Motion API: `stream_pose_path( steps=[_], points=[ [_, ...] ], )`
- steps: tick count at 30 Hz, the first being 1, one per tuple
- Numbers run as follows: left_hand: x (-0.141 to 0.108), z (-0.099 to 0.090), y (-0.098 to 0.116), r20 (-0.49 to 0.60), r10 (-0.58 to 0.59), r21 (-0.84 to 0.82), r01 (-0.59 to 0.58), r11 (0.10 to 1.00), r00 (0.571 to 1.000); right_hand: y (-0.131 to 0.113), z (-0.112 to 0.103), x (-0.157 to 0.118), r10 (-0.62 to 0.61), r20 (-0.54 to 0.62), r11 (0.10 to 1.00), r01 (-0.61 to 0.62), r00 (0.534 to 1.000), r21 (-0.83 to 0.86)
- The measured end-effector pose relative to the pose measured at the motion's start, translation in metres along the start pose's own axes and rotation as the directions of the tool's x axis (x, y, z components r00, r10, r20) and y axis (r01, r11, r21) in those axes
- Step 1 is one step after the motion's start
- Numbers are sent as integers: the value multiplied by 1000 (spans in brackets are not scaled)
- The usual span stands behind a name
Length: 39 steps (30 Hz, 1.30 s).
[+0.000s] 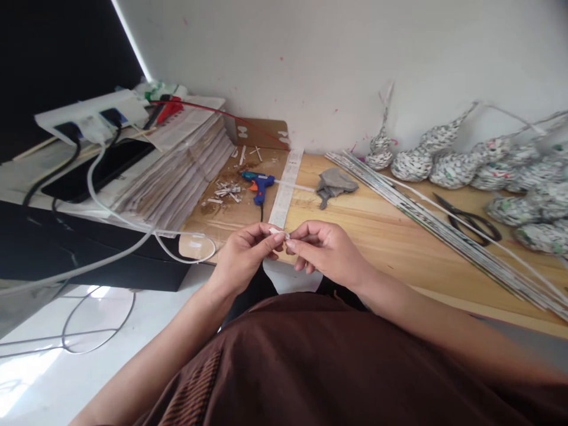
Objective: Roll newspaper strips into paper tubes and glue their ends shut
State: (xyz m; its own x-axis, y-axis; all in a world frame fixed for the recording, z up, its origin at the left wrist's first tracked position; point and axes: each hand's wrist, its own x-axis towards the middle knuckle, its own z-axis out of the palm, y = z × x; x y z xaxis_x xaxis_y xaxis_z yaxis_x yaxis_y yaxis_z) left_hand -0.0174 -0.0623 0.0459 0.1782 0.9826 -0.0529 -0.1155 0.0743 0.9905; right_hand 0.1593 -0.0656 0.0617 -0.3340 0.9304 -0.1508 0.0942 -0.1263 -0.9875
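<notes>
Between my two hands, above the table's front edge, is a small white paper piece (276,230). My left hand (248,251) pinches it between thumb and forefinger. The fingertips of my right hand (326,248) close on its other end, close beside the left ones. Just beyond them a printed paper strip (290,183) lies across the wood. A blue glue gun (263,187) with an orange trigger rests on the cardboard (222,222), beside a scatter of white paper scraps (228,190). Farther right sits a crumpled grey cloth (336,184).
Long rolled paper sticks (426,219) cross the table at right, with black scissors (473,223) beyond. Several woven paper gourds (412,164) line the wall. At left, a tall paper stack (186,163) stands near a phone (100,168), a power strip (95,112) and looping cables.
</notes>
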Motion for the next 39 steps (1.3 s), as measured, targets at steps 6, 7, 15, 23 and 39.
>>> stream_pose_path(
  steps=[6, 7, 15, 23, 39],
  points=[
    [-2, -5, -2, 50, -31, -51, 33, 998, 998, 1, 5, 9, 44, 27, 998, -45, 999, 46],
    [-2, -6, -2, 45, -34, -51, 36, 998, 998, 1, 6, 10, 41, 26, 998, -42, 999, 41],
    [-3, -12, -6, -33, -24, -111, 20, 994, 999, 2, 14, 16, 53, 64, 998, -54, 997, 13],
    [-4, -19, -8, -9, -66, -218, 62, 974, 998, 4, 20, 22, 66, 81, 997, -69, 995, 34],
    [-3, -28, -11, 1, -94, -283, 91, 955, 996, 0, 19, 32, 219, 195, 947, -257, 956, 192]
  ],
)
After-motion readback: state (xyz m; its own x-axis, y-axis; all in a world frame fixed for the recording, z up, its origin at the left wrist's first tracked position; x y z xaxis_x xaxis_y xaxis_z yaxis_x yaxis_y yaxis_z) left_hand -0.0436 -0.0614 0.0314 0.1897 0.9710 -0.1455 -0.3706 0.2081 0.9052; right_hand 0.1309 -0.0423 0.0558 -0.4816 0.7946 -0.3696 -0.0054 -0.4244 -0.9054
